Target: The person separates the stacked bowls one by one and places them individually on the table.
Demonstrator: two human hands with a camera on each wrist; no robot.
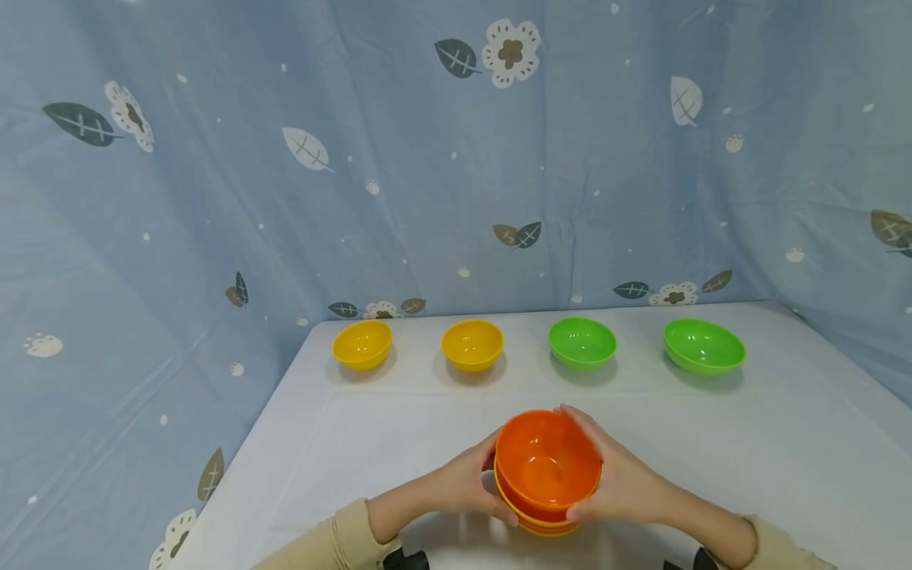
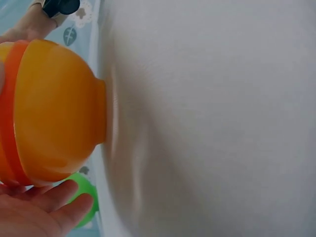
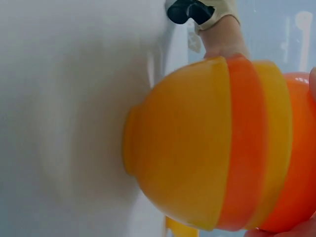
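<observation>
A nested stack of bowls [image 3: 182, 143], yellow and orange by turns, is between my two hands at the near middle of the table. An orange bowl [image 1: 545, 463] sits on top, its inside facing up towards me. My left hand [image 1: 466, 481] holds the left side of the stack, thumb on the near side. My right hand [image 1: 623, 479] grips the top orange bowl from the right, thumb at its near rim and fingers over the far side. In the left wrist view the lowest yellow bowl [image 2: 61, 108] has its foot close over the white cloth.
Along the back of the white table [image 1: 370, 427] stand two yellow bowls [image 1: 362, 345] [image 1: 473, 346] on the left and two green bowls [image 1: 582, 344] [image 1: 704, 348] on the right, spaced apart. A blue patterned curtain [image 1: 427, 158] hangs behind the table.
</observation>
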